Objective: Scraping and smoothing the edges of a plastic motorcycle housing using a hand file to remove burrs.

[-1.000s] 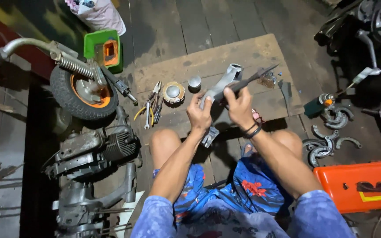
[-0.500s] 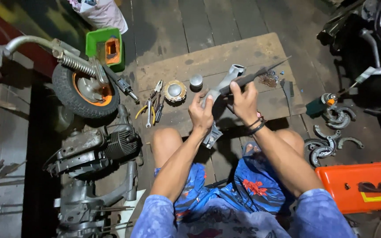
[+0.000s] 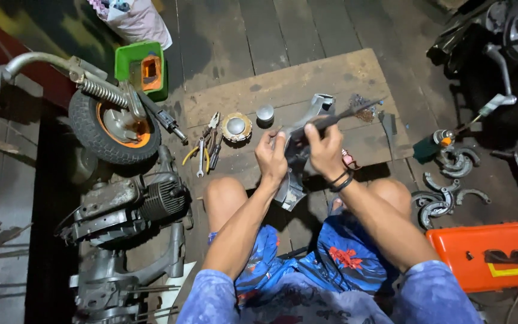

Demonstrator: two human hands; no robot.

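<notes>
Grey metal bracket [image 3: 298, 153] | long axis upright, tilted | left hand [image 3: 271, 157] gripping

Dark wooden plank floor [image 3: 307, 30] under a pale plywood board [image 3: 295, 84].

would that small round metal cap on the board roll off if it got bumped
Probably not far: the round metal cap seems to sit flat on the wooden board, so a nudge would likely slide it. Tipped onto its edge, it could roll. It looks small and rigid, likely light, with the round disc part close beside it.
</notes>
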